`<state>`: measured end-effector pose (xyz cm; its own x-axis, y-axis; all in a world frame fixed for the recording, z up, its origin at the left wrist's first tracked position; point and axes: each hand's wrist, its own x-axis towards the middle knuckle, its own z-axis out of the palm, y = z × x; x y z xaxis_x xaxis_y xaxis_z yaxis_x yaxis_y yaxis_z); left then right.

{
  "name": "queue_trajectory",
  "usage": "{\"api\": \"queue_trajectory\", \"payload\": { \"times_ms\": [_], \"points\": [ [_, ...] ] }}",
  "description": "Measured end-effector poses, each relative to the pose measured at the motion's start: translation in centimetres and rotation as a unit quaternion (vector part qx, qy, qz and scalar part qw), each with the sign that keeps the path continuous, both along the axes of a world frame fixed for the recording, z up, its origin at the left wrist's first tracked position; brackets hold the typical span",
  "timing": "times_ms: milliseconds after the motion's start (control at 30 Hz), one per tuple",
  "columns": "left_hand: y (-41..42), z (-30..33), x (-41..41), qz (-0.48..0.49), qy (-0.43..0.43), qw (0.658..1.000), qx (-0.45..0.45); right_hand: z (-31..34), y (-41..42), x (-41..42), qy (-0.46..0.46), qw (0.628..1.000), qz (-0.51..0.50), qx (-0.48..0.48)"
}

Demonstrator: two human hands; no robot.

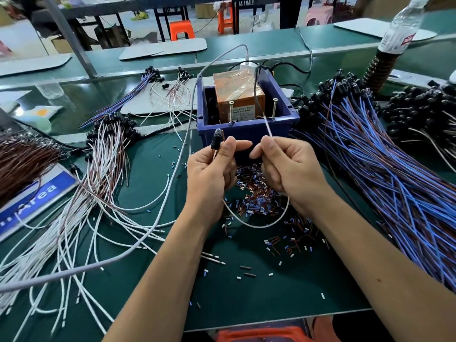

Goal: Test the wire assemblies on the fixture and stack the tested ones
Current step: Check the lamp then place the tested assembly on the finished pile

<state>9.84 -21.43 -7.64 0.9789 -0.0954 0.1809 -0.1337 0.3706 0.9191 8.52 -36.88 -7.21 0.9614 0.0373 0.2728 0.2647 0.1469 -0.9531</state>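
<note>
Left hand (213,166) pinched wire assembly (256,224) near black cap; right hand (283,164) pinched white end against fixture (246,112) screw on bench (283,292).

One thin white wire assembly (256,224) with a small black bulb-shaped cap (216,139) at one end hangs in a loop below the two hands; its bare tip (267,124) points up, close to the right screw (274,107). The test fixture is a dark blue plastic box (246,130) that holds an orange block (238,95), with two upright metal screws at its front edge. A fanned pile of white and brown wires (98,178) lies to the left, and a big heap of blue and brown wires (394,183) to the right.
</note>
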Motion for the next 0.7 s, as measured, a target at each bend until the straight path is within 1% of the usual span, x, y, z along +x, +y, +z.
{"api": "queue_trajectory", "payload": {
  "times_ms": [167, 233, 300, 367, 467, 533, 633, 700],
  "points": [
    [0.3, 0.3, -0.1, -0.007, 0.015, 0.999, -0.039, 0.1, -0.1, -0.1, -0.03, 0.994, -0.108, 0.016],
    [0.3, 0.4, -0.1, -0.014, 0.018, 0.998, -0.06, 0.1, -0.3, 0.0, -0.027, 0.989, -0.142, 0.014],
    [0.4, 0.4, 0.0, -0.011, 0.017, 0.998, -0.059, 0.1, -0.6, 0.3, -0.01, 0.985, -0.17, -0.011],
    [0.3, 0.4, 0.1, 0.011, 0.001, 0.999, -0.035, 0.0, -0.7, 0.6, 0.005, 0.982, -0.185, -0.044],
    [0.1, 0.4, 0.1, 0.067, -0.048, 0.997, 0.009, 0.0, -0.6, 0.9, 0.02, 0.983, -0.172, -0.059],
    [0.0, 0.5, 0.0, 0.116, -0.073, 0.99, 0.021, 0.1, -0.7, 1.0, 0.03, 0.985, -0.16, -0.057],
    [0.0, 0.5, 0.2, 0.234, -0.097, 0.965, 0.061, 0.4, -0.7, 1.0, 0.035, 0.988, -0.145, -0.041],
    [-0.3, 0.5, 0.4, 0.297, -0.1, 0.947, 0.068, 0.5, -0.7, 1.0, 0.036, 0.989, -0.136, -0.032]
  ]
}}
